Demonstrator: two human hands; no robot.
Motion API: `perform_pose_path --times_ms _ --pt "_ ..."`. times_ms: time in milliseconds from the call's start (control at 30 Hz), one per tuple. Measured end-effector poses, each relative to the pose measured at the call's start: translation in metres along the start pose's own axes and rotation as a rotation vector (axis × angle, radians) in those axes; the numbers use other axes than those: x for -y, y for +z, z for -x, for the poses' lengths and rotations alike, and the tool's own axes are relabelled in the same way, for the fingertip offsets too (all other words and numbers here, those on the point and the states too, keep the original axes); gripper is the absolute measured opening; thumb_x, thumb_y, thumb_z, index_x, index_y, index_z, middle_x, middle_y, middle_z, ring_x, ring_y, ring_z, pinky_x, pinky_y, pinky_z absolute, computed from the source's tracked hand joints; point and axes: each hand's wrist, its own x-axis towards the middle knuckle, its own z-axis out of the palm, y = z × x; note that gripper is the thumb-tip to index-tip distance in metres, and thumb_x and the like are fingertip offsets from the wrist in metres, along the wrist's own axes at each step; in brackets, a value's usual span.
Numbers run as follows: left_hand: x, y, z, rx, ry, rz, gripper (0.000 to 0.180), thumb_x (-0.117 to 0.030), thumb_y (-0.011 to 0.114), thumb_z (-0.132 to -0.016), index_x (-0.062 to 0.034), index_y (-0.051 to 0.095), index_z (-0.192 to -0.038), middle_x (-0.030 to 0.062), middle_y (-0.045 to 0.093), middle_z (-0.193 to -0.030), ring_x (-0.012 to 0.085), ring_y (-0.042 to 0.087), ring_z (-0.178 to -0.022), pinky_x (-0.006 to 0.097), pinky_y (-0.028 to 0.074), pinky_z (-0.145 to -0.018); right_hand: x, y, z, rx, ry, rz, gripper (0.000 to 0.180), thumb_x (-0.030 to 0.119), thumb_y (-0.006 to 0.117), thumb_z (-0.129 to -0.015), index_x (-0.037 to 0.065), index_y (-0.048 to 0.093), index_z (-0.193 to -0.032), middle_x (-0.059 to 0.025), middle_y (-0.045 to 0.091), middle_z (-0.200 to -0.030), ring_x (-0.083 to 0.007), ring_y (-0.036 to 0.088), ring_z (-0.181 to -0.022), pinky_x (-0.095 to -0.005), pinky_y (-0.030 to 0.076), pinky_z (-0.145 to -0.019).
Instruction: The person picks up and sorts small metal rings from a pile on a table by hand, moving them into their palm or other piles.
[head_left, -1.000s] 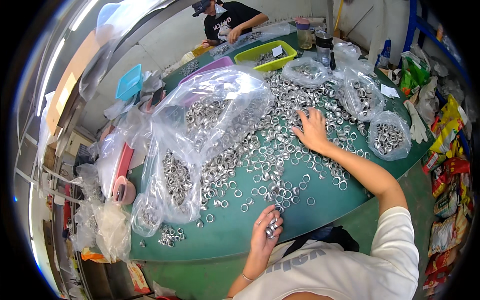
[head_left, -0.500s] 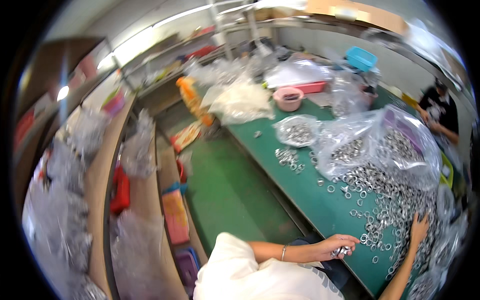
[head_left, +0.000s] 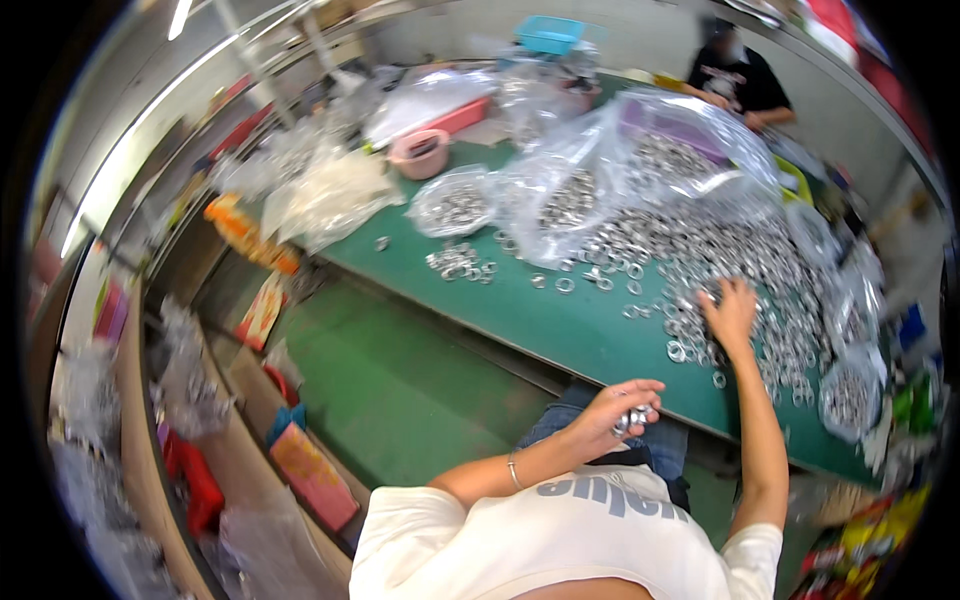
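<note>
My left hand cups a small stack of metal rings near my lap, fingers curled shut to keep them, while my right hand lies spread on the ring pile across the green table

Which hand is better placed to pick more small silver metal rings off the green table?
Right. The right hand rests spread on the loose silver metal rings on the green table; the left hand is off the table's edge, cupping rings already.

White short-sleeved t-shirt with grey lettering across the chest, blue jeans – plus a thin silver bracelet on the left wrist.
</note>
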Motion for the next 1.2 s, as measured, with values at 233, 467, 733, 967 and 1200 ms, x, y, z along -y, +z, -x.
perform_pose_path --times_ms 233,467,733,967,1200 --pt "0.000 0.001 -0.003 0.037 -0.087 0.022 0.029 -0.008 0.060 -0.086 -0.0018 0.050 -0.112 0.0047 0.055 -0.086 0.0112 0.054 -0.071 0.019 0.039 -0.045 0.046 -0.029 0.046 0.134 -0.079 -0.257 0.042 0.032 0.066 -0.077 0.003 0.060 -0.108 -0.0148 0.052 -0.116 -0.0325 0.045 -0.107 -0.0431 0.035 -0.094" --pt "-0.003 -0.004 -0.010 -0.024 -0.129 0.029 0.036 -0.010 0.058 -0.087 -0.0006 0.047 -0.121 0.0047 0.055 -0.087 0.0109 0.055 -0.072 0.019 0.040 -0.045 0.052 -0.075 0.077 0.306 -0.259 -0.289 0.045 0.021 0.070 -0.073 0.008 0.055 -0.114 -0.0103 0.043 -0.131 -0.0338 0.038 -0.117 -0.0446 0.032 -0.098" --pt "-0.004 0.011 -0.044 -0.023 -0.263 -0.155 0.047 -0.013 0.056 -0.089 0.0012 0.040 -0.131 0.0044 0.056 -0.090 0.0091 0.055 -0.073 0.017 0.042 -0.046 0.030 -0.091 0.087 0.325 -0.289 -0.184 0.036 0.020 0.066 -0.077 0.010 0.058 -0.111 -0.0095 0.046 -0.128 -0.0285 0.044 -0.114 -0.0494 0.029 -0.098" --pt "-0.017 0.005 -0.076 -0.153 -0.204 0.019 0.043 -0.010 0.055 -0.089 0.0015 0.042 -0.128 0.0068 0.055 -0.089 0.0122 0.053 -0.071 0.019 0.039 -0.045 -0.019 -0.091 0.093 0.186 -0.114 -0.026 0.026 0.015 0.066 -0.075 0.011 0.060 -0.100 -0.0092 0.051 -0.115 -0.0275 0.047 -0.109 -0.0485 0.032 -0.094" --pt "-0.061 -0.021 -0.088 -0.199 0.102 0.119 0.049 -0.007 0.052 -0.088 -0.0007 0.034 -0.133 0.0068 0.052 -0.091 0.0116 0.050 -0.070 0.019 0.037 -0.044 -0.054 -0.098 0.080 -0.036 0.153 0.140 0.017 0.003 0.062 -0.075 0.006 0.061 -0.091 -0.0093 0.056 -0.105 -0.0285 0.050 -0.103 -0.0442 0.033 -0.091"
